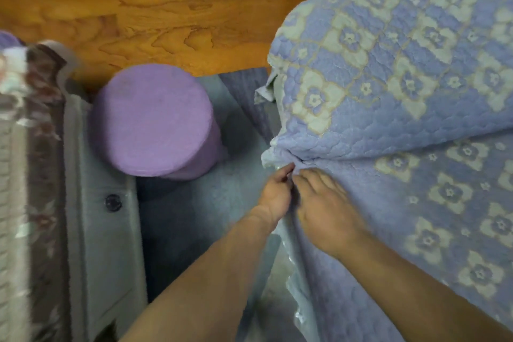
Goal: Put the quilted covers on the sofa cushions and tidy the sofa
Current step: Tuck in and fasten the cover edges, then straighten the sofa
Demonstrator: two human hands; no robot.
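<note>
A back cushion [388,78] in a blue quilted cover with pale flowers leans at the upper right. Below it lies a seat cushion [430,216] in the same cover. My left hand [276,194] pinches the edge of the seat cover at the corner where the two cushions meet. Beside it, my right hand [324,208] lies flat on the seat cover, fingertips at that same seam. A pale lining edge [294,286] of the cover hangs down the cushion's left side.
A purple cylindrical bolster [152,122] lies on the grey sofa base [180,216] left of the cushions. A padded sofa arm with a dark button [113,203] and patterned fabric [33,175] runs down the left. Wood-grain panelling [138,3] fills the top.
</note>
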